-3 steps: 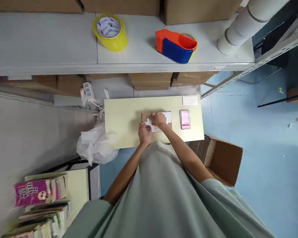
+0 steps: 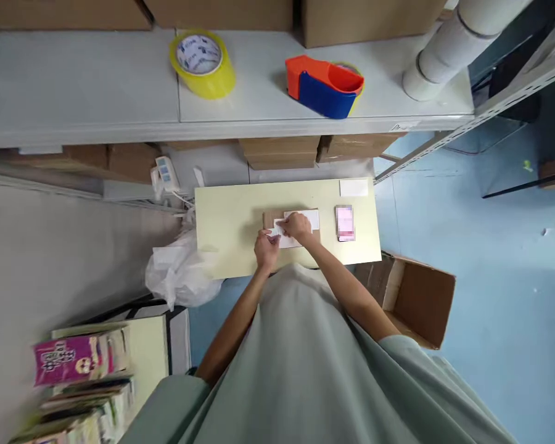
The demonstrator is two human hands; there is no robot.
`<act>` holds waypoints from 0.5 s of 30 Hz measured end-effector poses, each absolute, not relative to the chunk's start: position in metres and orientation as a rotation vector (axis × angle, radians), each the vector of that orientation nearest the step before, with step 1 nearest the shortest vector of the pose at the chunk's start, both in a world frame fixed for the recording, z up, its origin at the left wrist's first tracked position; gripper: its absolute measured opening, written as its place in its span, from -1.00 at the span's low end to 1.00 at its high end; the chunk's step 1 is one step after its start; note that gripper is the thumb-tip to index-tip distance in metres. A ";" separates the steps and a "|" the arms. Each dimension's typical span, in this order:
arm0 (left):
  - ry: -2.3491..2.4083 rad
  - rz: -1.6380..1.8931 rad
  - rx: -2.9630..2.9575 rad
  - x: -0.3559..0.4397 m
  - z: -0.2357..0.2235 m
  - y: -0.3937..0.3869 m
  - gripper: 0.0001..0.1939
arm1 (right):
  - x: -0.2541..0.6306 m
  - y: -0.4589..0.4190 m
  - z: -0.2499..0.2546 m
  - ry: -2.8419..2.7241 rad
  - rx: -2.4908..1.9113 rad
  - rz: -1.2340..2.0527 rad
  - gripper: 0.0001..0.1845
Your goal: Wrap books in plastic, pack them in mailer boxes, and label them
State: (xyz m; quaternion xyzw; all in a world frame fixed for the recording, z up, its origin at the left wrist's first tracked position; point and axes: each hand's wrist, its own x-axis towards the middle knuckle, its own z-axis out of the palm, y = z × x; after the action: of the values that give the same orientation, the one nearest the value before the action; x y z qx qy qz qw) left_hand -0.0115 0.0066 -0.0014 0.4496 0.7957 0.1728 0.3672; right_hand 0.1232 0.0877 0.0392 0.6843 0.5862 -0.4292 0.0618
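Observation:
A small brown cardboard box (image 2: 269, 218) lies on the cream table (image 2: 226, 213), with white paper labels (image 2: 289, 241) covering part of its top. My left hand (image 2: 266, 249) is at the box's near left corner, fingers closed on the left end of a white label. Over the middle of the box, my right hand (image 2: 296, 227) is bent with its fingertips down on the same label. Its fingers are curled together, and whether they pinch the label or only press on it is hard to see. Right of the box lies a phone (image 2: 345, 223) with a pinkish screen.
A white slip (image 2: 354, 187) lies at the table's far right. On the shelf (image 2: 120, 92) sit a yellow tape roll (image 2: 202, 65) and an orange-blue tape dispenser (image 2: 324, 86). A white plastic bag (image 2: 178, 271) hangs left; an open carton (image 2: 416, 299) stands right. Books (image 2: 87, 394) are stacked lower left.
My left hand has shifted slightly left with the label's end. The white label looks flatter and straighter between my hands. My right hand has barely moved.

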 end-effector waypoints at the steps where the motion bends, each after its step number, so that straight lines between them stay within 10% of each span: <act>1: 2.044 0.419 1.142 -0.015 -0.002 0.009 -0.73 | 0.128 0.083 0.039 1.759 2.060 -1.336 -0.57; 15: 1.915 0.500 0.799 -0.032 -0.005 0.022 -0.64 | 0.216 0.090 0.026 1.566 2.355 -1.620 -0.60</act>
State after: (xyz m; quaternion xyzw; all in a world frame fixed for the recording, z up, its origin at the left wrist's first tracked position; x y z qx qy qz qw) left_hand -0.0319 0.0215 -0.0051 0.3278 0.7859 0.2052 0.4825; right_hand 0.2163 0.0897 0.0257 0.7213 0.4798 -0.4961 -0.0587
